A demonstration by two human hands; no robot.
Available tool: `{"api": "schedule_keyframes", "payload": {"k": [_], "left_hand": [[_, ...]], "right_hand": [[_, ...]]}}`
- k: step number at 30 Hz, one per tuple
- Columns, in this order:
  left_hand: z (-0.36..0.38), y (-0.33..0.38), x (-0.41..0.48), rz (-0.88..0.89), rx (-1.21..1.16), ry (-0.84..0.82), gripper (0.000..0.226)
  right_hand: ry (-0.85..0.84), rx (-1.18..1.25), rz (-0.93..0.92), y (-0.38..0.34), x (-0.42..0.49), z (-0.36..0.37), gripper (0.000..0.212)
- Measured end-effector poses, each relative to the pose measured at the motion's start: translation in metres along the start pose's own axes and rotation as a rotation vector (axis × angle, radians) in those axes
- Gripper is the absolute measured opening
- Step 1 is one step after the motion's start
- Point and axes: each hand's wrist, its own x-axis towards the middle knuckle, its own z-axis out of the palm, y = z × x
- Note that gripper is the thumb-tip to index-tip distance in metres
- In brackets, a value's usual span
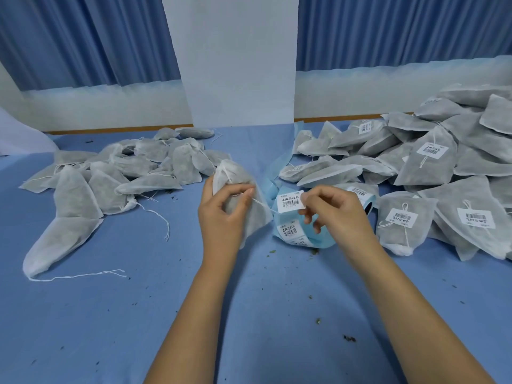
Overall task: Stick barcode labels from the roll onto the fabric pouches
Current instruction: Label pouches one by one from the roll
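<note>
Currently left hand [221, 214] grips grey drawstring fabric pouch [250, 217], right hand [329, 212] pinches white rectangular barcode label [290, 201] just right of it, long axis horizontal.

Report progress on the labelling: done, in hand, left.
Done: the right pile holds pouches, several showing barcode labels. In hand: the left hand grips a bare pouch while the right hand pinches a label above the roll. Left: the left pile shows no labels.
</note>
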Motion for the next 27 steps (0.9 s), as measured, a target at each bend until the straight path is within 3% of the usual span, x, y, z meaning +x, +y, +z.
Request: {"api": "schedule_keyframes", "payload": {"k": [8,12,15,21,27], "left_hand": [[0.003,0.002,-0.001,-0.046,0.001,-0.107,0.035],[0.002,0.001,-0.001,-0.086,-0.035,-0.105,0.036],[0.000,-0.001,0.001,-0.113,-0.035,-0.104,0.038],[0.002,0.003,-0.001,-0.038,-0.043,-0.230,0.045],[0.005,0.008,-0.006,-0.004,-0.114,-0.383,0.044]], "right_hand": [[-0.015,0.081,-0.309,-0.003,-0.008,0.007,0.017],[0.055,-0.029,-0.460,0.001,-0.009,0.007,0.017],[0.118,0.018,-0.537,0.002,-0.010,0.005,0.019],[-0.062,0.212,-0.412,0.000,-0.009,0.009,0.012],[-0.190,0.074,-0.226,0.011,-0.002,0.018,0.020]]}}
